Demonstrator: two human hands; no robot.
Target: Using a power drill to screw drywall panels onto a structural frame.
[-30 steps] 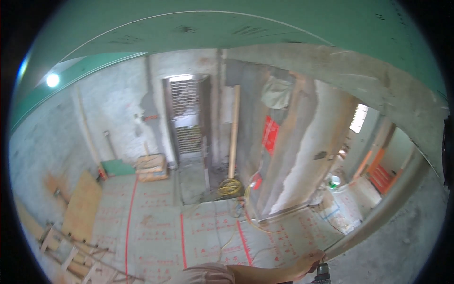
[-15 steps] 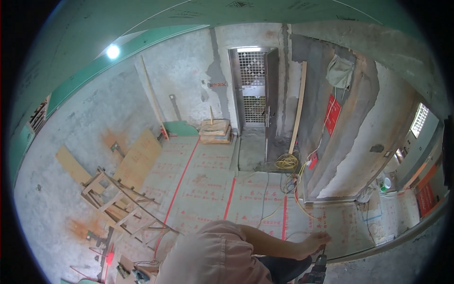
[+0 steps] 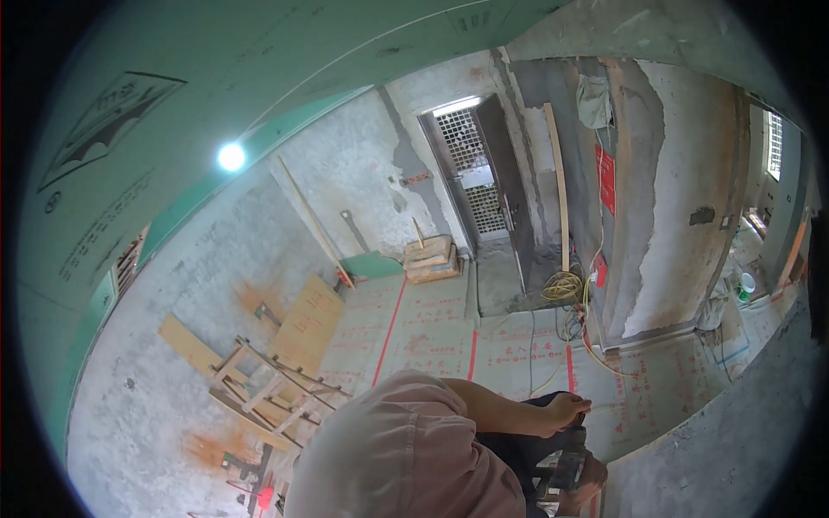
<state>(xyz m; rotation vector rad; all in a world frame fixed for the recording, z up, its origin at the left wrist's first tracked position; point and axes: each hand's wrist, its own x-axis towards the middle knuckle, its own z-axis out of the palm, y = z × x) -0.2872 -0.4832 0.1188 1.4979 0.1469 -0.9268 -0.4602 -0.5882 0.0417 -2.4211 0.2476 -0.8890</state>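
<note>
My left arm, in a pale pink short sleeve, reaches across toward the lower right. The fingers of my left hand [image 3: 566, 413] are pinched together just above the front end of a dark power drill [image 3: 568, 466]; whatever they hold is too small to make out. Partly hidden behind the drill, my right hand [image 3: 591, 485] is wrapped around it. The drill's nose points up toward the left fingers. Dark trousers [image 3: 509, 445] show under my forearm.
Far below, the floor is covered with printed protective sheeting [image 3: 432, 332]. A wooden stepladder [image 3: 268, 384] and boards [image 3: 311, 324] lean at the left wall. Coiled yellow cable [image 3: 561, 286] lies by the open door [image 3: 508, 181]. Green board [image 3: 259, 60] hangs close overhead; a grey ledge [image 3: 699, 432] runs at right.
The view has tilted and shifted. My left hand has come in closer, the drill stands more upright beneath it, and my right hand has come into view on the drill.
</note>
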